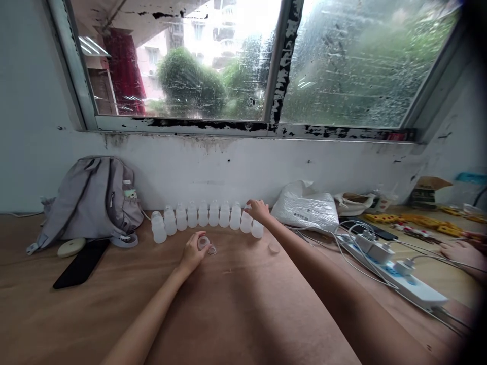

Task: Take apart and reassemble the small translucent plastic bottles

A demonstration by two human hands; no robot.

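Note:
Several frosted white bottles (pixel 203 214) stand in a curved row near the wall. My left hand (pixel 195 249) is closed round a small clear round piece (pixel 203 243) in front of the row. Beside its fingertips a small clear ring (pixel 212 250) lies on the table. My right hand (pixel 258 209) reaches to the right part of the row, its fingers closed at the top of a bottle (pixel 246 222). Another bottle (pixel 257 229) stands just below that hand. A clear round disc (pixel 274 248) lies on the table under my right forearm.
A grey backpack (pixel 95 197), a black phone (pixel 81 264) and a cream round case (pixel 71 248) are at the left. At the right are a white plastic package (pixel 307 208), a power strip (pixel 411 289) with cables, and another person's hand (pixel 462 252). A window is above the table.

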